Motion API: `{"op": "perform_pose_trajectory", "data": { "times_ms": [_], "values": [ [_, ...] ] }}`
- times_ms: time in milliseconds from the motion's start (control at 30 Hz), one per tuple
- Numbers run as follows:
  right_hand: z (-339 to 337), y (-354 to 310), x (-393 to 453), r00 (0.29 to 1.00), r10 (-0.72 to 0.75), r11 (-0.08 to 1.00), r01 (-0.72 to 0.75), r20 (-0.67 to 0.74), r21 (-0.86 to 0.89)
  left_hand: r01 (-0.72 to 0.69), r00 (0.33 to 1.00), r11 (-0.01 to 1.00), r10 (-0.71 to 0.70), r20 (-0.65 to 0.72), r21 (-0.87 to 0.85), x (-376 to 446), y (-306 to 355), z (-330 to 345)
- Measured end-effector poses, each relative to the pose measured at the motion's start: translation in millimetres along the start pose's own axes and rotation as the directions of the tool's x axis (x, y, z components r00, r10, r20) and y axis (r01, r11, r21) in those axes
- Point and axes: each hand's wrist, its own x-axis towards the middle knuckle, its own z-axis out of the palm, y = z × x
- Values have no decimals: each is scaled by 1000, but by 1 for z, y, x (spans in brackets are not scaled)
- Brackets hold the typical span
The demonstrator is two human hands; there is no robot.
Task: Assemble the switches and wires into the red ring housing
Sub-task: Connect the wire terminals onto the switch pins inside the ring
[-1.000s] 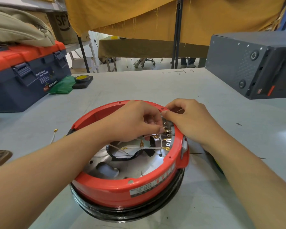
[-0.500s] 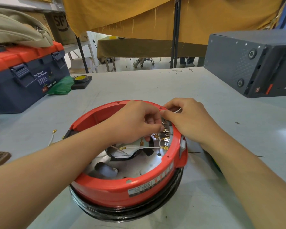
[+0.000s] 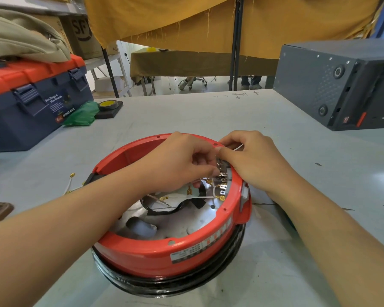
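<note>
Flanking the red ring housing (image 3: 155, 251) — toolbox (image 3: 31, 103), grey case (image 3: 333, 85).

Two bare forearms, no sleeves, short-nailed fingers (image 3: 217, 149)

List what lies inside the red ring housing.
Inside the red ring housing: a shiny metal plate, black cable, white wires and a switch terminal block. Both hands cover the upper terminals.

A big grey table (image 3: 186, 111) holds everything. The red ring (image 3: 155, 251) sits near the middle. A blue toolbox (image 3: 31, 111), a green bag (image 3: 82, 116) and yellow tape (image 3: 106, 104) lie far left. A dark box (image 3: 333, 85) sits far right.
</note>
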Motion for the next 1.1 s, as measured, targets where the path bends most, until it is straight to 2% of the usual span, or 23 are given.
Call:
{"op": "perform_pose_trajectory", "data": {
  "times_ms": [767,933,1100],
  "values": [
    [1,0,0,1000,-22,999,22,-13,-27,-24,999,989,30,-34,146,0,3,7],
    [0,1,-1,1000,-17,1000,17,-17,-16,-14,999,993,19,-37,118,0,2,8],
    [0,1,-1,1000,-13,1000,12,-9,-23,26,999,999,-26,22,-21,-1,-2,1]
  ]
}}
